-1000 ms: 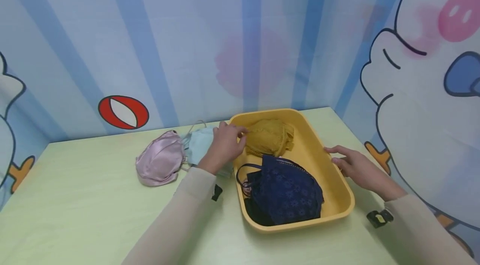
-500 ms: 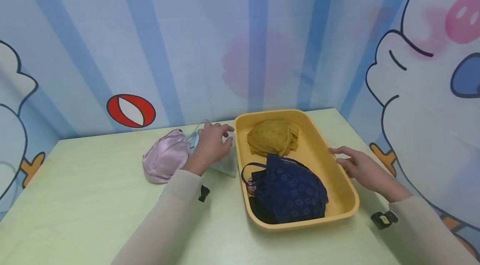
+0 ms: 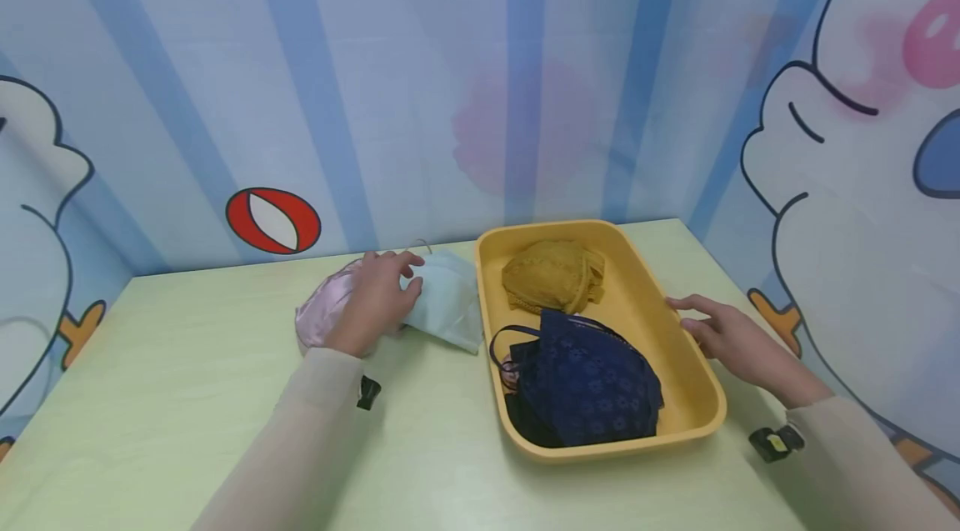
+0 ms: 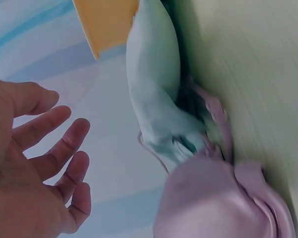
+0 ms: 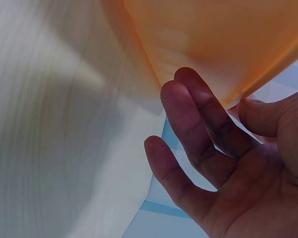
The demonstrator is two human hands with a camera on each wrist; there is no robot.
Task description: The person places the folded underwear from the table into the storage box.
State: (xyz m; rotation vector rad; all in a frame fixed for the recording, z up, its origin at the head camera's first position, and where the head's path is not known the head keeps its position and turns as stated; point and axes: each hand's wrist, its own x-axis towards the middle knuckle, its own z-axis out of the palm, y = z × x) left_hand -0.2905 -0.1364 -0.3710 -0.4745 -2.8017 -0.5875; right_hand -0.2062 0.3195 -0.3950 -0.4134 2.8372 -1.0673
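My left hand [image 3: 378,298] hovers over the lilac satin bra [image 3: 324,310] and the near end of the pale blue bra [image 3: 444,298]. Its fingers are loosely bent and hold nothing. The left wrist view shows that hand [image 4: 49,158] apart from both bras, with a lilac strap [image 4: 216,109] beside the blue cup. My right hand [image 3: 731,339] touches the outside of the yellow bin [image 3: 693,368] at its right rim, fingers extended. Inside the bin lie a mustard bra [image 3: 551,274] at the back and a navy lace bra [image 3: 588,385] in front.
Something black [image 3: 528,423] sticks out under the navy bra, and a bit of pink shows near its strap. The pale green table [image 3: 187,398] meets a striped cartoon backdrop [image 3: 420,97] at the back and right.
My left hand has moved left from the bin's left rim, past the pale blue bra to the lilac one. The view has shifted slightly left; the right hand stays at the bin.
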